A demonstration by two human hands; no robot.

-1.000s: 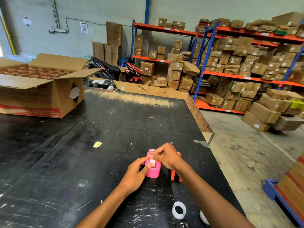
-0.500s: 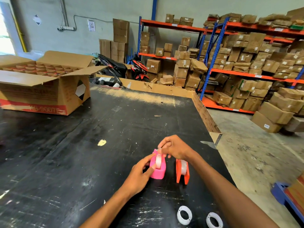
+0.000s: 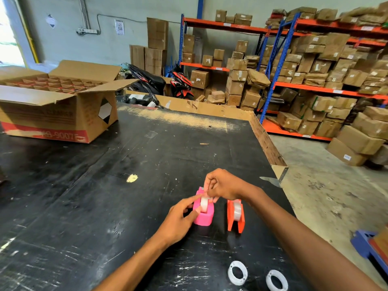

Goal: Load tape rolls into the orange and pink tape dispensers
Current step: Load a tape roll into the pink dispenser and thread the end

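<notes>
The pink tape dispenser (image 3: 203, 215) stands on the black table (image 3: 105, 196) with a clear tape roll (image 3: 204, 204) seated in it. My left hand (image 3: 180, 219) grips the dispenser's left side, fingers on its wall. My right hand (image 3: 222, 185) is above the dispenser's far end, fingertips pinched on the free end of the tape. To the right stands the orange tape dispenser (image 3: 236, 217) with a clear roll (image 3: 237, 211) inside it. Two loose white tape rolls (image 3: 237, 273) (image 3: 276, 280) lie flat on the table near me.
A large open cardboard box (image 3: 56, 106) with dividers sits at the table's far left. A cardboard rim (image 3: 266, 141) runs along the table's far and right edges. Shelves of boxes (image 3: 315, 70) and a blue pallet (image 3: 369, 244) stand to the right on the floor.
My right hand has shifted from the top of the pink dispenser to its far end, pulling the tape end. My left hand stays on the dispenser. The camera view has tilted up.
</notes>
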